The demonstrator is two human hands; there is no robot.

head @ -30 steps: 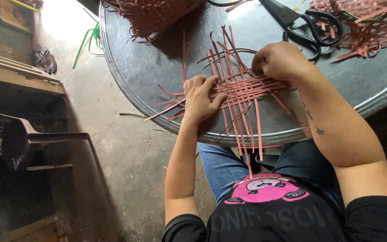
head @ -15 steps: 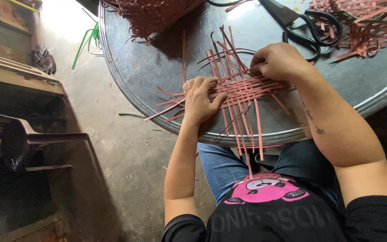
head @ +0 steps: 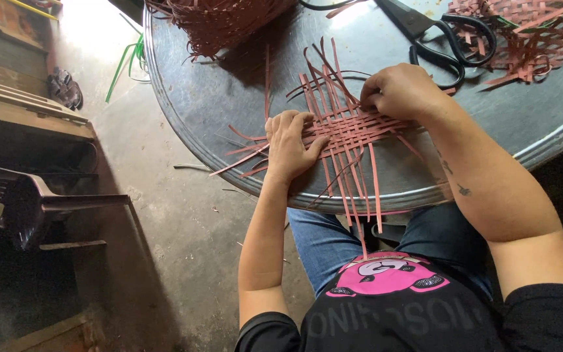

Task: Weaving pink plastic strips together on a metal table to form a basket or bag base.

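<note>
- A small woven mat [head: 350, 130] of reddish-brown strips lay flat on the round grey metal table [head: 229, 98], close to the near rim, right in front of the seated person.
- Its loose strip ends ran 2 ways: the longer set pointed from the far side toward the person, several hanging past the table edge above the lap, while the crossing set ran left to right.
- The left hand [head: 289, 146] lay flat on the mat's left side, fingers together and pressing the weave down.
- The right hand [head: 402, 91] was curled over the far right corner, fingertips bunched on the strips; I could not tell exactly which strip it pinched.
- Black-handled scissors [head: 447, 45] rested just beyond the right hand.
- A second patch of open weave [head: 522, 39] lay at the far right.
- A woven basket [head: 219, 23] of the same strips sat at the table's far edge; its contents were out of sight.
- A dark plastic chair [head: 40, 202] stood on the concrete floor to the left.
</note>
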